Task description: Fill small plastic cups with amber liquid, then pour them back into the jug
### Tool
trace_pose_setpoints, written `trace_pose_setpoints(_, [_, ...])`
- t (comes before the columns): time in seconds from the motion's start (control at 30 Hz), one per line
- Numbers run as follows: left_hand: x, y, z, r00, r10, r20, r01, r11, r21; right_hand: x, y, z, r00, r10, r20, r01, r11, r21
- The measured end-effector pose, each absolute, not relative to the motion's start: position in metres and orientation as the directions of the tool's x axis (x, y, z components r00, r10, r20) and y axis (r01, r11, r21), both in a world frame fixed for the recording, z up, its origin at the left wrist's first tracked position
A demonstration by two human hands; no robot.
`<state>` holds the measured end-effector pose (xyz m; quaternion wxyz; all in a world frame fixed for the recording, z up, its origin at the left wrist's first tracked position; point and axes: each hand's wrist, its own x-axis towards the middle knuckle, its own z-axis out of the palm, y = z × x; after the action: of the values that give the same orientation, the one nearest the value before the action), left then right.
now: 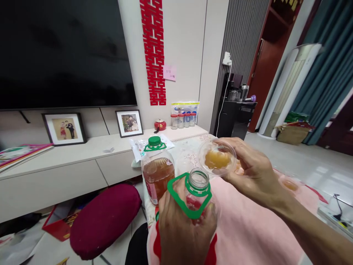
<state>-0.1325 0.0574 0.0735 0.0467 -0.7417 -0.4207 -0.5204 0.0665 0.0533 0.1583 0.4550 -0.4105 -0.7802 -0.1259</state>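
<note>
My left hand point(184, 228) is wrapped round a clear plastic jug point(199, 178) with a green carrying ring on its uncapped neck. Just above and to the right of that mouth, my right hand point(249, 167) grips a clear plastic cup point(217, 158) by its side. The cup is tilted toward the jug and has amber liquid in it. Behind my left hand stands a second jug point(158, 176), with a green cap and brownish liquid inside. On the pink cloth at the right, partly behind my right wrist, sits another cup point(289, 184) with amber liquid.
A pink cloth point(256, 221) covers the near table. To the left is a dark red stool point(106, 221). Behind, a white cabinet point(63, 169) carries framed photos point(129, 123), a red pot point(160, 125) and several red-lidded jars point(180, 121). A power strip point(332, 219) lies far right.
</note>
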Motion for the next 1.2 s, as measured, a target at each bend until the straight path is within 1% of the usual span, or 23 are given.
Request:
trace_pose_setpoints(0.1, [-0.133,0.058,0.074,0.110,0.566,0.817,0.647,-0.664,0.373,0.066,0.057,0.160,-0.292,0.496,0.818,0.756,0.643,-0.121])
trace_pose_setpoints(0.3, [-0.134,0.060,0.071,0.130,0.636,0.761,0.579,-0.671,0.462,0.063,0.059,0.164,-0.340,0.445,0.829,0.764,0.644,-0.032])
trace_pose_setpoints(0.37, [-0.134,0.059,0.072,0.117,0.640,0.759,0.574,-0.667,0.474,0.062,0.060,0.166,-0.356,0.429,0.830,0.772,0.636,0.001])
trace_pose_setpoints(0.47, [-0.133,0.059,0.076,0.092,0.615,0.783,0.579,-0.673,0.460,0.061,0.061,0.170,-0.388,0.409,0.826,0.782,0.620,0.060])
trace_pose_setpoints(0.6, [-0.131,0.059,0.079,0.103,0.597,0.796,0.590,-0.681,0.434,0.061,0.060,0.172,-0.416,0.403,0.815,0.798,0.591,0.116])
trace_pose_setpoints(0.7, [-0.132,0.059,0.077,0.085,0.601,0.794,0.601,-0.667,0.440,0.062,0.060,0.173,-0.441,0.378,0.814,0.797,0.583,0.161])
trace_pose_setpoints(0.93, [-0.136,0.059,0.072,0.146,0.620,0.771,0.580,-0.685,0.441,0.060,0.059,0.175,-0.484,0.329,0.811,0.783,0.577,0.233])
trace_pose_setpoints(1.1, [-0.133,0.058,0.071,0.099,0.598,0.795,0.620,-0.662,0.421,0.057,0.058,0.177,-0.505,0.305,0.807,0.786,0.550,0.284])
trace_pose_setpoints(1.2, [-0.132,0.058,0.071,0.100,0.600,0.794,0.617,-0.663,0.423,0.055,0.059,0.178,-0.544,0.260,0.798,0.768,0.538,0.348])
